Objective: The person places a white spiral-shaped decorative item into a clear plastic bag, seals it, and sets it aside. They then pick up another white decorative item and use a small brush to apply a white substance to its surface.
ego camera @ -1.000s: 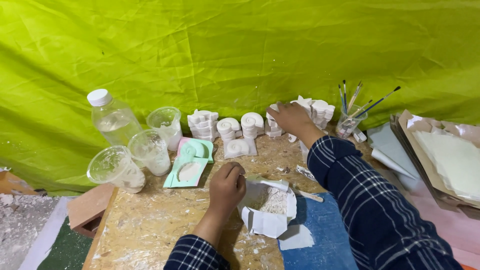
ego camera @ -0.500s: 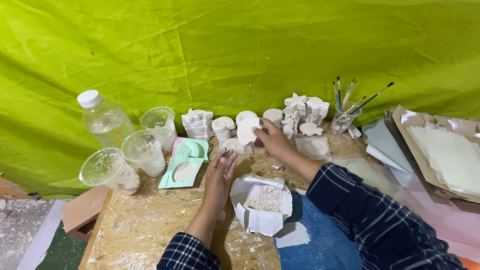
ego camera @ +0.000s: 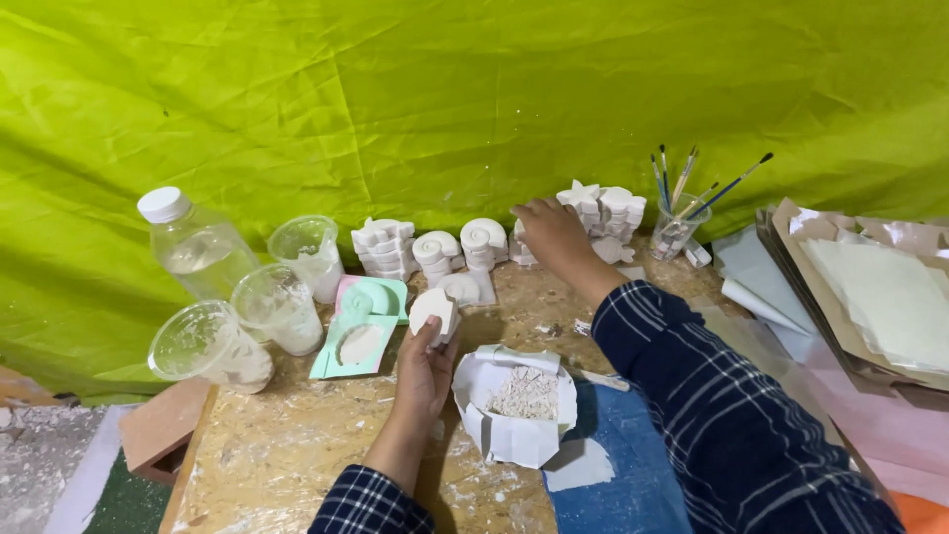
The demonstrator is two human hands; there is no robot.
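The left hand [ego camera: 423, 371], empty 1 second ago, is now gripping a white plaster cast [ego camera: 434, 312] above the board beside the mint mould [ego camera: 358, 327], while the right hand [ego camera: 554, 235] is again reaching, fingers curled, into the far row of casts [ego camera: 593, 210].

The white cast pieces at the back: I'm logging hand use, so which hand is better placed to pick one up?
Right hand: its fingers already rest on the back row of white casts. The left hand holds a white cast.
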